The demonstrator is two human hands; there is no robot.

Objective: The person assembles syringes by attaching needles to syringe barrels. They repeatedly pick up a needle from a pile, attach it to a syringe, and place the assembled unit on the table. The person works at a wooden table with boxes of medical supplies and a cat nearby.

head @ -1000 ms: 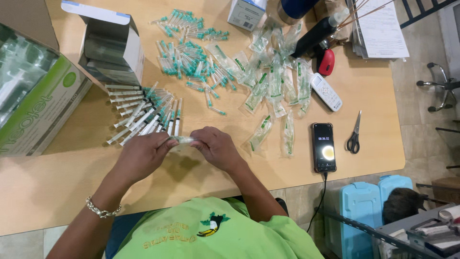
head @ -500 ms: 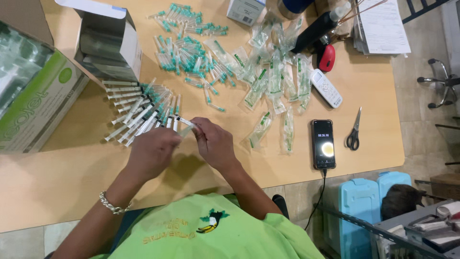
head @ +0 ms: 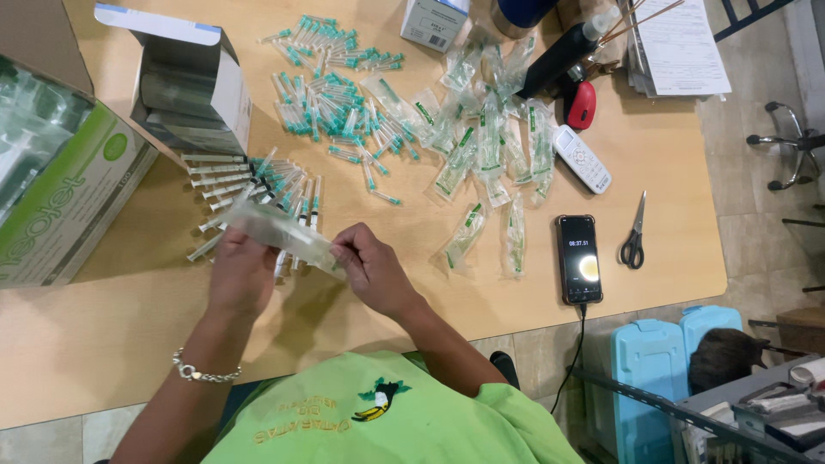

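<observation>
Your left hand (head: 243, 277) and right hand (head: 371, 268) both pinch a clear plastic syringe wrapper (head: 279, 232), stretched slantwise between them just above the wooden table (head: 481, 292); the left grips its upper end, the right fingers clamp its lower end. Whether a syringe is inside the wrapper cannot be told. Directly behind the wrapper lies a row of unwrapped syringes (head: 249, 193) with teal tips, fanned out side by side on the tabletop. Beyond them, a scattered heap of teal-capped needles (head: 331, 94), and to its right a loose spread of sealed clear packets (head: 481, 142) with green print. An open grey-and-white carton (head: 185, 99) stands behind the syringe row; a larger green-and-white box (head: 60, 198) sits at your far left, partly over the table edge. To your right, a phone (head: 577, 258) lies screen up with a cable leading off the edge, scissors (head: 634, 236) just beside it. A white remote (head: 582, 158) rests near the packets. A bracelet (head: 204, 373) circles your left wrist.
</observation>
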